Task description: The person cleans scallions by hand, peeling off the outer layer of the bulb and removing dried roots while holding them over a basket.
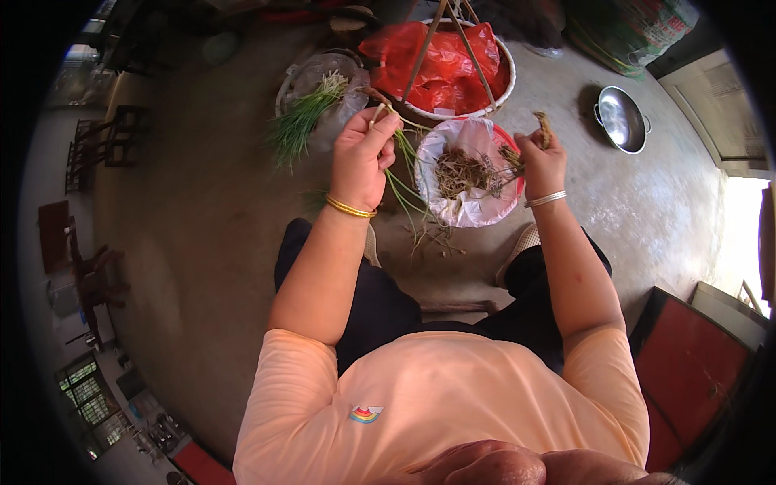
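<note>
My left hand is closed on several green onions, white bulbs between thumb and fingers, green leaves hanging down. In my right hand is a clump of dry brown stalks, held at the right rim of a red basin. This basin is lined with a pale plastic bag and holds brown trimmings. Beyond my left hand, a bunch of green onions lies on clear plastic over a round basket, bulbs pointing away.
A white-rimmed basket with red plastic bags stands behind the basin. A two-handled metal pan sits on the floor at right, a large printed sack beyond it. Loose scraps lie between my feet. A red cabinet stands at lower right.
</note>
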Available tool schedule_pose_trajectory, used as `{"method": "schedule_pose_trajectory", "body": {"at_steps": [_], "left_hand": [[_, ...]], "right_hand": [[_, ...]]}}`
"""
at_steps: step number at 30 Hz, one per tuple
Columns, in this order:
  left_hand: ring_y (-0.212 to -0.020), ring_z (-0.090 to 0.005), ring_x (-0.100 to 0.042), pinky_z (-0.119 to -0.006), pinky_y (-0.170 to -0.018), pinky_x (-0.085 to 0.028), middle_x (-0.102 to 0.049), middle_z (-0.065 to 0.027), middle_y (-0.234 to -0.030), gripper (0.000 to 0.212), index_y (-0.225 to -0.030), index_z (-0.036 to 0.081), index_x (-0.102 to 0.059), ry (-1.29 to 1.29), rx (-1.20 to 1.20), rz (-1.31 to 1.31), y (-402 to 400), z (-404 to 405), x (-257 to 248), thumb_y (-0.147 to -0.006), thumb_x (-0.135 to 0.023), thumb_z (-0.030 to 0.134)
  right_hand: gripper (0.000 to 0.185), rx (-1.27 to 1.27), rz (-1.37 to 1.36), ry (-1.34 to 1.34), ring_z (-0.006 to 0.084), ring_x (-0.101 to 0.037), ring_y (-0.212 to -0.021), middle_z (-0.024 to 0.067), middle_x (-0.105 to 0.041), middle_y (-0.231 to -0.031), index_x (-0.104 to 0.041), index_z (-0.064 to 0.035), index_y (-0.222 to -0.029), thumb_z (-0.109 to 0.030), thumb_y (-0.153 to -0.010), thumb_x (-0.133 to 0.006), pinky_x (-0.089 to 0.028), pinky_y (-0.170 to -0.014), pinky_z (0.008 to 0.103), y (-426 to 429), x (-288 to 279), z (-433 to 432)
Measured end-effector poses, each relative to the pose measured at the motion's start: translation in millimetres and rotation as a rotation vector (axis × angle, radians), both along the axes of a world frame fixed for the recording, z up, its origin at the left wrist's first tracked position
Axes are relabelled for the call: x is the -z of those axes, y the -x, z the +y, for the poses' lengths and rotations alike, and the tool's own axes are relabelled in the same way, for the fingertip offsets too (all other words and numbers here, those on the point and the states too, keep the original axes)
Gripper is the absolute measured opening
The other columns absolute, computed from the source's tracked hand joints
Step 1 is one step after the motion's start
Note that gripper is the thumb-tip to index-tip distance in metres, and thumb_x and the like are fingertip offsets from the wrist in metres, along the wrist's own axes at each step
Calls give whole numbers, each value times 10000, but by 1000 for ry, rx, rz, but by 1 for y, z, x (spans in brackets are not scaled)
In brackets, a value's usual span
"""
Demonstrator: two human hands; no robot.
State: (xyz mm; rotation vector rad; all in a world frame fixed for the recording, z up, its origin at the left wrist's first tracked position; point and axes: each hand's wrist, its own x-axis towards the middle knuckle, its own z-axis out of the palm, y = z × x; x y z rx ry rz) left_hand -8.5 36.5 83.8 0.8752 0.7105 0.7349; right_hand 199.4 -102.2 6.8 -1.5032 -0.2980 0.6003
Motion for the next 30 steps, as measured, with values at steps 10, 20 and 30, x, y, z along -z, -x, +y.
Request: {"method": "schedule_pose_trajectory", "body": {"at_steps": [10, 20, 30], "left_hand": [[-582, -28, -439, -169, -455, -306, -605, -5, -835, 56, -911, 78, -584, 101, 101, -2, -13, -11, 5, -876, -575, 121], [-585, -21, -435, -162, -456, -307, -540, 42, -737, 83, -933, 64, -609, 144, 162, -39, -33, -21, 11, -883, -565, 114], [-582, -24, -431, -163, -460, -311, -526, 52, -720, 94, -964, 79, -599, 226, 176, -69, -46, -29, 18, -891, -556, 120]], "right_hand": [[409, -375, 69, -85, 72, -437, -512, -2, -501, -615, -590, -35, -805, -374, -954, -416, -344, -490, 221, 23, -27, 6], [186, -627, 114, -69, 50, -514, -679, -4, -606, -816, -623, -13, -1014, -102, -851, -611, -425, -609, 209, 33, -54, 10], [186, -581, 546, -290, 20, -303, -443, -64, -441, -596, -624, -17, -1001, -115, -870, -534, -200, -407, 193, 32, -50, 5]]}}
